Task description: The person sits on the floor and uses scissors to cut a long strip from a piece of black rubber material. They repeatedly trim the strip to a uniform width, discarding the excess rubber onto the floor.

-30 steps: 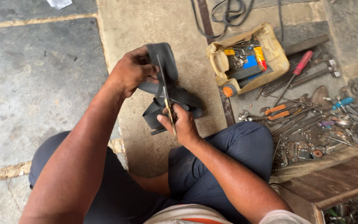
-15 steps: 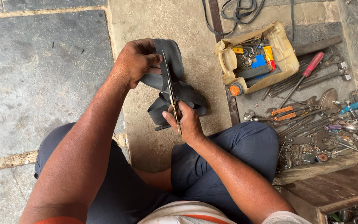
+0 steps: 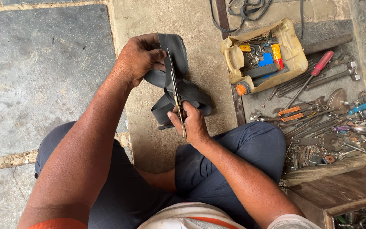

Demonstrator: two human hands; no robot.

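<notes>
My left hand [image 3: 137,57] grips the upper fold of a black rubber inner tube [image 3: 175,51], holding it up over the stone floor. The rest of the tube [image 3: 191,95] hangs folded below, between both hands. My right hand [image 3: 191,123] holds a pair of scissors [image 3: 174,89] by the handles. Their long blades point up along the rubber strip towards my left hand. I sit with my legs folded, in dark trousers.
A cut-open yellowish plastic can [image 3: 295,59] holding small tools and packets lies to the right. Beside it lie a red-handled screwdriver [image 3: 318,65], spanners and several loose metal tools [image 3: 331,127]. A wooden box [image 3: 344,191] stands at the lower right. Cables [image 3: 242,8] lie at the top.
The view has shifted slightly. My left hand has raised the tube fold a little, and the scissors' blades have moved further up along the rubber.
</notes>
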